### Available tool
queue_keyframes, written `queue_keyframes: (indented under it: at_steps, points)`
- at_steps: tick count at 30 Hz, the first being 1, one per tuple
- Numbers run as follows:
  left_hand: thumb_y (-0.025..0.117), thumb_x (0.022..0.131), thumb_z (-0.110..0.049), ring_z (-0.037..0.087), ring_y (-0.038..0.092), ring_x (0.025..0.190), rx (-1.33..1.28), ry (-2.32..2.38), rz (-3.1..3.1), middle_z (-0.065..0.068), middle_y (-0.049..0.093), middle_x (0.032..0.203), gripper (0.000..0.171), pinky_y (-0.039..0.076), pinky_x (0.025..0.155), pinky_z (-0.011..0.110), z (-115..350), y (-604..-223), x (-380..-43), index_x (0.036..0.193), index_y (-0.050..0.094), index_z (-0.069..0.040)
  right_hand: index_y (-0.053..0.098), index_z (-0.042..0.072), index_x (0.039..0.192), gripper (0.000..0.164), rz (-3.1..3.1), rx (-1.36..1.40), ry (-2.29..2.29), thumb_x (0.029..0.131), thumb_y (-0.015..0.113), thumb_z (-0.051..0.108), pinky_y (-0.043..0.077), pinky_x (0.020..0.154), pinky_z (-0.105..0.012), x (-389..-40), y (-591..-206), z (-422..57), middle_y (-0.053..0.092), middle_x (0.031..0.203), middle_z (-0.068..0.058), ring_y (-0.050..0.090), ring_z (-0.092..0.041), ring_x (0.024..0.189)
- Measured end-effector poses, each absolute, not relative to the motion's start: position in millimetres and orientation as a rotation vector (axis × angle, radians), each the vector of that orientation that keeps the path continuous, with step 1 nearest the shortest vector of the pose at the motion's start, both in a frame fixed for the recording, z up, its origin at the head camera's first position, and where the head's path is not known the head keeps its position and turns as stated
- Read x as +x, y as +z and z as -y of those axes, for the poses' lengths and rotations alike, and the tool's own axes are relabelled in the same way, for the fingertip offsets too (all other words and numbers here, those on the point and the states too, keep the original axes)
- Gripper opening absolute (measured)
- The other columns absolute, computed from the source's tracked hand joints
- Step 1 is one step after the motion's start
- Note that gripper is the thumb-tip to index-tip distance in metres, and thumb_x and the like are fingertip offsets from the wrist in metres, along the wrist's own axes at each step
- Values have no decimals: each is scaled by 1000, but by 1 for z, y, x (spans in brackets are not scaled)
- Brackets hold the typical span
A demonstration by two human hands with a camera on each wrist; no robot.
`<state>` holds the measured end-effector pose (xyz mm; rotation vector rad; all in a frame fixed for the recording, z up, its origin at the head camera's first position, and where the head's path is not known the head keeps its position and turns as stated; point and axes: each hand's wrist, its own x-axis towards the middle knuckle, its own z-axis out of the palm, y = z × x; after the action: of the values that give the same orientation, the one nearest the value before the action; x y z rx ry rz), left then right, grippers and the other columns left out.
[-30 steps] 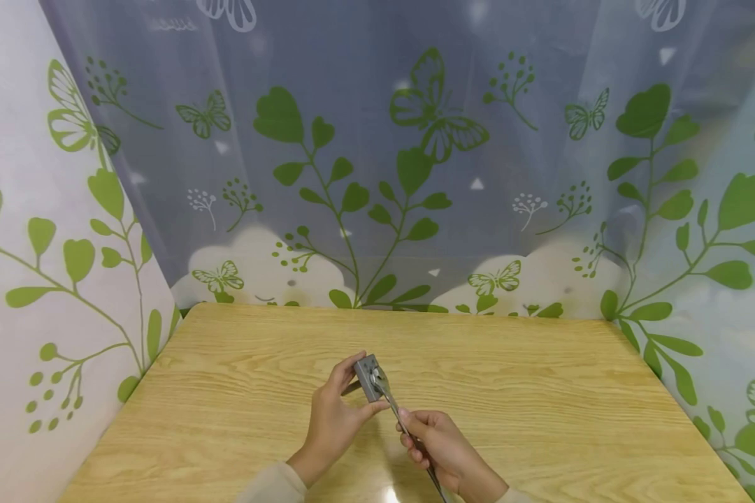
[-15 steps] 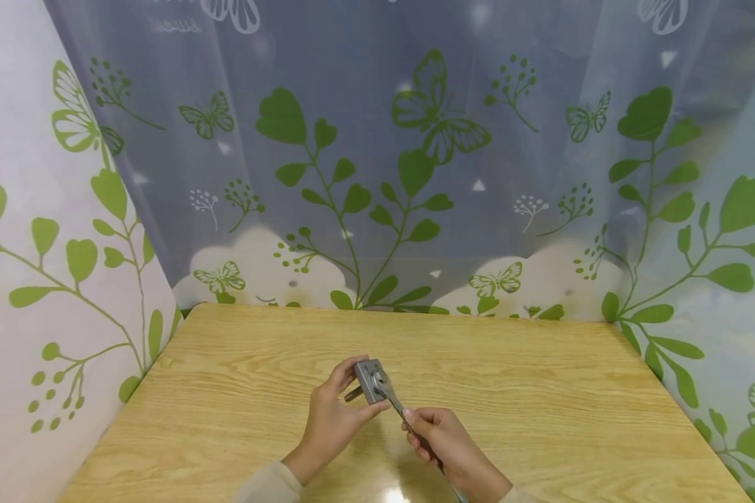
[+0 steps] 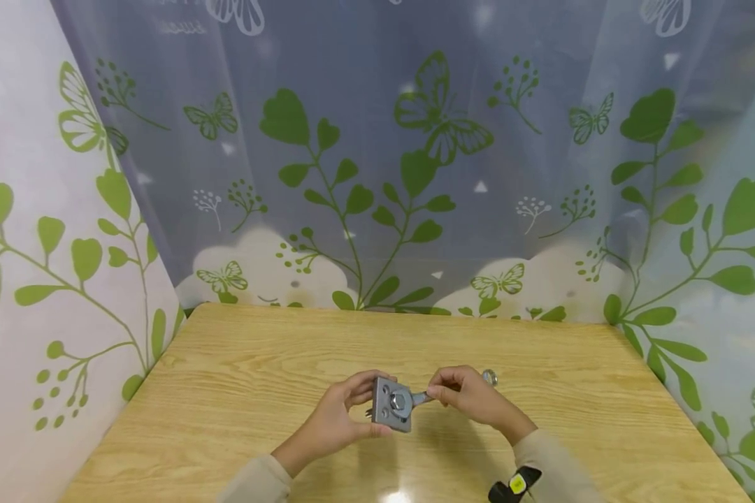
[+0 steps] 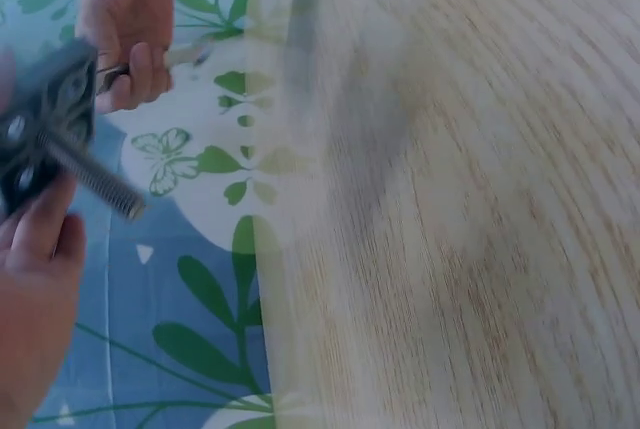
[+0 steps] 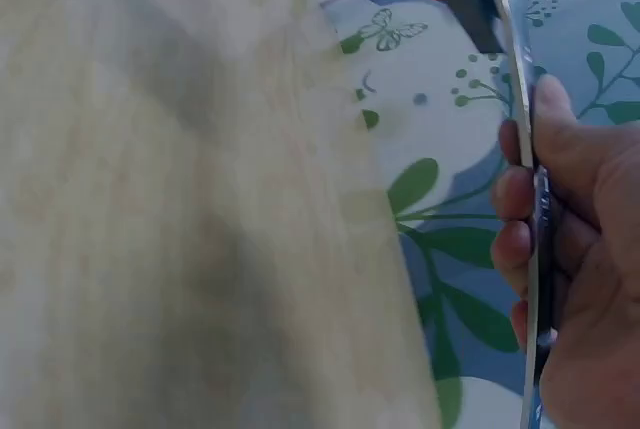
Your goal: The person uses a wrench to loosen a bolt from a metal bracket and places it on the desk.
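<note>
My left hand (image 3: 342, 416) grips a square grey metal plate (image 3: 381, 402) by its edges, thumb at the bottom and fingers at the top. A hex bolt (image 3: 399, 401) sits in the plate, its head towards me in the head view. In the left wrist view the bolt's threaded shank (image 4: 98, 177) sticks out of the other side. My right hand (image 3: 468, 395) holds a combination wrench (image 5: 531, 239) by its shaft. One wrench end lies at the bolt head; the ring end (image 3: 491, 377) shows past my right hand.
Both hands are above a wood-grain table (image 3: 277, 342). A curtain (image 3: 365, 209) with green leaves and butterflies closes off the back and sides. A black band with a yellow patch (image 3: 517, 483) is on my right forearm.
My right hand has swung the wrench from pointing down towards me to pointing right, going up and right. The plate has moved slightly right and down and turned to face me more.
</note>
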<state>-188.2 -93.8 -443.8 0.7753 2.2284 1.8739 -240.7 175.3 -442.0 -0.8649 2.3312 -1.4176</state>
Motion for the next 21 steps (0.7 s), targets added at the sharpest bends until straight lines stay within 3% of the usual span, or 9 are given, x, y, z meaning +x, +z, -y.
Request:
queue_keyframes:
  at_steps: [3, 5, 7, 11, 15, 21]
  points:
    - [82, 75, -12, 25, 54, 124, 852, 1807, -2110, 10, 55, 136, 70, 42, 107, 31, 96, -443, -189, 136, 48, -3, 68, 12, 86, 14, -2416, -1091, -1257, 94, 62, 21, 46, 53, -21, -249, -430, -178, 60, 70, 4, 49, -6, 58]
    - [80, 77, -12, 21, 55, 123, 897, 1773, -2036, 12, 55, 136, 69, 44, 106, 29, 97, -443, -190, 136, 47, -3, 69, 18, 83, 11, -2494, -1249, -1124, 91, 65, 24, 46, 63, -22, -252, -421, -177, 63, 70, 6, 51, -4, 61]
    - [79, 78, -11, 19, 55, 123, 953, 1752, -1975, 17, 53, 136, 67, 44, 105, 28, 98, -445, -191, 137, 47, -2, 69, 23, 81, 8, -2560, -1353, -1002, 89, 67, 24, 42, 72, -25, -253, -414, -176, 63, 71, 11, 49, -1, 63]
    - [77, 80, -11, 17, 55, 123, 1001, 1738, -1912, 23, 50, 137, 66, 44, 105, 28, 99, -447, -193, 136, 46, 1, 67, 27, 78, 9, -2628, -1420, -853, 87, 70, 25, 31, 78, -31, -254, -404, -172, 59, 70, 18, 41, 3, 64]
    - [77, 80, -12, 16, 55, 122, 1003, 1737, -1901, 21, 52, 136, 65, 44, 105, 26, 100, -446, -192, 136, 46, 1, 68, 27, 78, 8, -2628, -1428, -840, 86, 70, 27, 33, 79, -31, -255, -402, -171, 59, 71, 21, 42, 4, 64]
    - [76, 82, -15, 18, 54, 124, 973, 1762, -1849, 16, 53, 137, 65, 42, 108, 31, 102, -446, -192, 137, 45, -1, 70, 19, 83, 8, -2444, -1276, -1040, 90, 67, 21, 49, 63, -22, -253, -410, -174, 65, 74, 5, 53, -3, 64]
